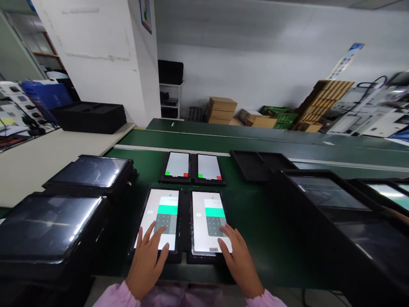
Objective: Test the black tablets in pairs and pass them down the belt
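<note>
Two lit tablets lie side by side in a black tray (185, 245) on the green bench. My left hand (148, 258) rests over the lower part of the left tablet (153, 200), fingers spread, index finger near its on-screen keypad. Over the lower right corner of the right tablet (200, 238) is my right hand (239, 260), fingers apart, a fingertip by the keypad. Both screens show a green band above a grey keypad. Behind them, two more tablets, a left one (177, 163) and a right one (207, 165), show pale screens with green and red corner squares.
Dark-screened tablets (47, 226) sit on black trays at left. An unfilled black tray (262, 165) lies behind right, beside stacked trays with tablets (329, 192). Another person's hand (396, 215) shows at the right edge. Cardboard boxes (221, 108) stand beyond the green bench (249, 204).
</note>
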A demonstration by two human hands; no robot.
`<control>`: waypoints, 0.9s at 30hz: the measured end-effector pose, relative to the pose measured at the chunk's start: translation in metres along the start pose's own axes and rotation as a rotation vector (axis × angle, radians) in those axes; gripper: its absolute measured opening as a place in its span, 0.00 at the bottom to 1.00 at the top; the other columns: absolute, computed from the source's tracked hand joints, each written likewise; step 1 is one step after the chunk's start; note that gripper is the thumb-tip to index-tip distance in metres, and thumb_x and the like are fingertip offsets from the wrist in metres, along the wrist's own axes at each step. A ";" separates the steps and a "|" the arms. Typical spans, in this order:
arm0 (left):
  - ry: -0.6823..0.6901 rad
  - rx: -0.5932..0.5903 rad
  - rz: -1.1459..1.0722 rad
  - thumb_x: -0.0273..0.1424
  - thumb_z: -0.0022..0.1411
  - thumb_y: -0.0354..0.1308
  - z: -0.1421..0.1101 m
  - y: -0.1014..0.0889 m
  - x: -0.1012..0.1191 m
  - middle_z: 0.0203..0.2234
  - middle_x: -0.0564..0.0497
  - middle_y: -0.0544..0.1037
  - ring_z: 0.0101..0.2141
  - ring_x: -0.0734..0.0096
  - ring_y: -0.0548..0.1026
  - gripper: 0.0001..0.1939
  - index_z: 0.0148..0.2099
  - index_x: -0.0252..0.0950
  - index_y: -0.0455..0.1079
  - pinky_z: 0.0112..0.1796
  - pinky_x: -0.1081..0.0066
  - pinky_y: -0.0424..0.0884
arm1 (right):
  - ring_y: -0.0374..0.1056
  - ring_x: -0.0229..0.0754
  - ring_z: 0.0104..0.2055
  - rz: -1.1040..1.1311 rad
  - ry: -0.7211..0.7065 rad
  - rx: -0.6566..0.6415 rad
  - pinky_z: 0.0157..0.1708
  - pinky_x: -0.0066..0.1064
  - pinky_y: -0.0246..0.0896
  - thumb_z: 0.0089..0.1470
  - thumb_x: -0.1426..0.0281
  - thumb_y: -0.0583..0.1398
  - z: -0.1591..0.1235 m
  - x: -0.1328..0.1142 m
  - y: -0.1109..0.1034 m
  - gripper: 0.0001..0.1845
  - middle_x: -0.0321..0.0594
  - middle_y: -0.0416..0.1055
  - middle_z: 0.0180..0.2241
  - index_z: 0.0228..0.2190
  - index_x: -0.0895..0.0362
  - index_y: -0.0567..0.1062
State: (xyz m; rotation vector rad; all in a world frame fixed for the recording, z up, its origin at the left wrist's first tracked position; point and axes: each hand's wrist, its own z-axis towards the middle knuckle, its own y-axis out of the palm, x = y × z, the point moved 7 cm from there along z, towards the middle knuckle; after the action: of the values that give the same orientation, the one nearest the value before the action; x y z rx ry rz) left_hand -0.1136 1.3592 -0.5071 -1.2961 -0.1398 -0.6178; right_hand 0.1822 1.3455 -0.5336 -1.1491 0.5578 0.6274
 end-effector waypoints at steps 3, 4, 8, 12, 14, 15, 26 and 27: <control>-0.054 0.046 -0.055 0.35 0.68 0.49 0.009 -0.014 -0.015 0.58 0.47 0.71 0.64 0.55 0.58 0.20 0.61 0.43 0.63 0.64 0.39 0.40 | 0.63 0.53 0.59 0.092 0.094 0.059 0.61 0.56 0.54 0.62 0.56 0.54 0.009 0.010 -0.015 0.23 0.48 0.69 0.55 0.53 0.55 0.71; -0.084 0.079 -0.082 0.36 0.68 0.49 0.015 -0.021 -0.023 0.58 0.46 0.71 0.64 0.54 0.59 0.21 0.61 0.43 0.63 0.64 0.40 0.41 | 0.63 0.53 0.59 0.131 0.133 0.100 0.60 0.54 0.55 0.61 0.55 0.54 0.014 0.016 -0.021 0.24 0.49 0.69 0.55 0.53 0.55 0.70; -0.243 0.245 -0.311 0.42 0.66 0.50 0.053 -0.043 -0.074 0.59 0.41 0.68 0.61 0.54 0.63 0.25 0.61 0.39 0.62 0.62 0.46 0.55 | 0.69 0.52 0.52 0.413 0.304 0.328 0.54 0.48 0.63 0.56 0.53 0.59 0.040 0.050 -0.034 0.26 0.51 0.72 0.51 0.49 0.58 0.71; -0.429 0.356 -0.579 0.47 0.60 0.55 0.086 -0.036 -0.129 0.56 0.37 0.71 0.53 0.55 0.72 0.31 0.61 0.35 0.63 0.55 0.52 0.67 | 0.73 0.47 0.35 0.514 0.442 0.505 0.35 0.40 0.71 0.50 0.48 0.59 0.057 0.086 -0.026 0.27 0.49 0.76 0.38 0.39 0.60 0.73; -0.472 0.339 -0.602 0.48 0.58 0.55 0.093 -0.027 -0.141 0.52 0.37 0.74 0.50 0.55 0.75 0.32 0.59 0.34 0.65 0.53 0.53 0.69 | 0.72 0.46 0.31 0.469 0.441 0.467 0.32 0.38 0.70 0.48 0.48 0.60 0.062 0.092 -0.018 0.27 0.46 0.76 0.33 0.36 0.59 0.75; -0.472 0.319 -0.585 0.48 0.57 0.55 0.094 -0.024 -0.142 0.51 0.37 0.76 0.50 0.55 0.75 0.32 0.58 0.33 0.66 0.53 0.53 0.69 | 0.71 0.46 0.31 0.451 0.433 0.437 0.33 0.38 0.69 0.47 0.49 0.61 0.063 0.093 -0.015 0.26 0.45 0.76 0.32 0.35 0.59 0.75; -0.499 0.267 -0.448 0.49 0.58 0.53 0.091 -0.021 -0.139 0.49 0.41 0.78 0.49 0.55 0.75 0.31 0.56 0.34 0.69 0.53 0.57 0.69 | 0.71 0.48 0.37 0.366 0.425 0.352 0.39 0.39 0.66 0.50 0.52 0.59 0.065 0.083 -0.011 0.22 0.45 0.76 0.34 0.35 0.58 0.76; -0.500 0.268 -0.450 0.48 0.58 0.53 0.091 -0.021 -0.140 0.49 0.42 0.78 0.49 0.55 0.75 0.30 0.56 0.34 0.70 0.53 0.57 0.69 | 0.71 0.48 0.36 0.362 0.426 0.348 0.39 0.38 0.66 0.51 0.52 0.59 0.065 0.083 -0.011 0.22 0.45 0.76 0.33 0.35 0.58 0.76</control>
State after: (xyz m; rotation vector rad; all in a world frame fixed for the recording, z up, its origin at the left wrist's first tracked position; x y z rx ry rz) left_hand -0.2189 1.4897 -0.5235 -1.1386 -0.9149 -0.6153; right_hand 0.2534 1.4175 -0.5634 -0.8549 1.2097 0.5633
